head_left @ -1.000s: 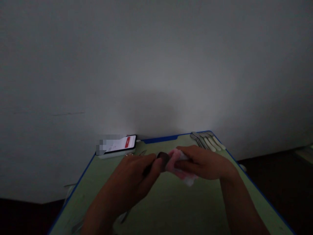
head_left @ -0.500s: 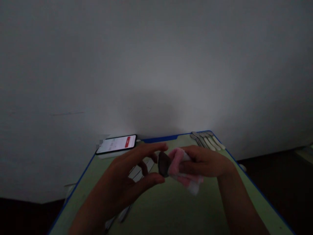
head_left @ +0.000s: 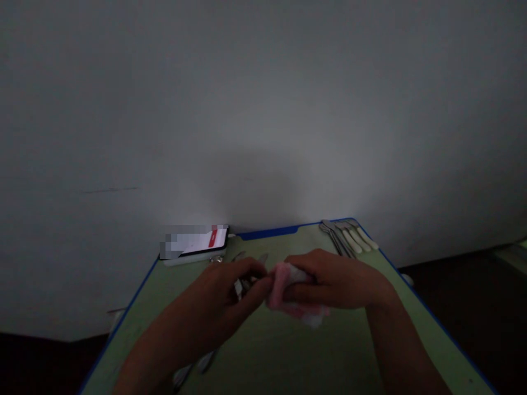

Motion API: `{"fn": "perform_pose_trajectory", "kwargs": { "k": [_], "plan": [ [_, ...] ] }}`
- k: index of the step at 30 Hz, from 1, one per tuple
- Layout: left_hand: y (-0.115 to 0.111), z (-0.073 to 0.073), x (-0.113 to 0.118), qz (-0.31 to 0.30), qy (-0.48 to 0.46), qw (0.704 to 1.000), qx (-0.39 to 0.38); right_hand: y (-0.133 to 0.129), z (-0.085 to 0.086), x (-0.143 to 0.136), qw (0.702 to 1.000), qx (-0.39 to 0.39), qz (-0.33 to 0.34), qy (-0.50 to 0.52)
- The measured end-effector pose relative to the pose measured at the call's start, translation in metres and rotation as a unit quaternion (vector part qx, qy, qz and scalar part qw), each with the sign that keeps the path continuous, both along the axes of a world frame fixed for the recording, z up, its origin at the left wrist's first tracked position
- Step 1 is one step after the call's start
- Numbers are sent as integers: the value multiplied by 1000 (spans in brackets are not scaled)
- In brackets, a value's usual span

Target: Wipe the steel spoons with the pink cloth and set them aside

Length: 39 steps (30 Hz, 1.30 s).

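Observation:
My right hand (head_left: 325,280) is closed around a folded pink and white cloth (head_left: 280,285), held above the green tabletop. Against the cloth's left side, the thumb and fingers of my left hand (head_left: 234,288) are pinched together. Whatever lies between those fingertips is hidden by the fingers and cloth. Beneath and behind my left hand, pieces of cutlery (head_left: 216,259) lie on the table, mostly covered by the hand. Lower down, more metal cutlery ends (head_left: 208,360) show beside my left forearm.
A phone (head_left: 197,241) with a lit screen rests at the table's back left corner. Several spoons or forks, some with cream handles (head_left: 352,240), lie side by side at the back right. The table (head_left: 296,351) has a blue edge and stands against a grey wall (head_left: 263,109).
My left fingers, spread around a dark rounded piece like a spoon's bowl, have closed at the cloth, and the piece is now hidden. My right hand and the cloth have shifted slightly left.

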<state>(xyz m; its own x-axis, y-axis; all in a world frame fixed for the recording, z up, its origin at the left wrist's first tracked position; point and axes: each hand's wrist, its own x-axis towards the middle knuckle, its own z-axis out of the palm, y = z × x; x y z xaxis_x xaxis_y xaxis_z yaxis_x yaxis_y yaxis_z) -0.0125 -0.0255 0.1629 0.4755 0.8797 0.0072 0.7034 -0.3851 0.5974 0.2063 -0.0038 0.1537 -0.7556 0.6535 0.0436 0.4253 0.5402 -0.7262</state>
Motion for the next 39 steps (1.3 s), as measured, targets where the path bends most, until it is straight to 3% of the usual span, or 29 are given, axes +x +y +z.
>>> {"fn": "perform_pose_trajectory", "kwargs": {
  "k": [7,15,25,32,39],
  "plan": [
    [0,-9,1,-52,18,994,-93,-4,0,-3,998,45,-5,-45],
    [4,-12,2,-40,42,985,-162,-3,2,-5,996,35,14,-82],
    [4,-17,5,-55,77,995,-32,-7,-5,-3,987,34,-76,-138],
    [0,-17,3,-44,87,995,-30,-8,-1,0,989,22,-68,-133],
    [0,-14,1,-48,61,997,23,-8,4,5,993,11,-44,-106]
  ]
}}
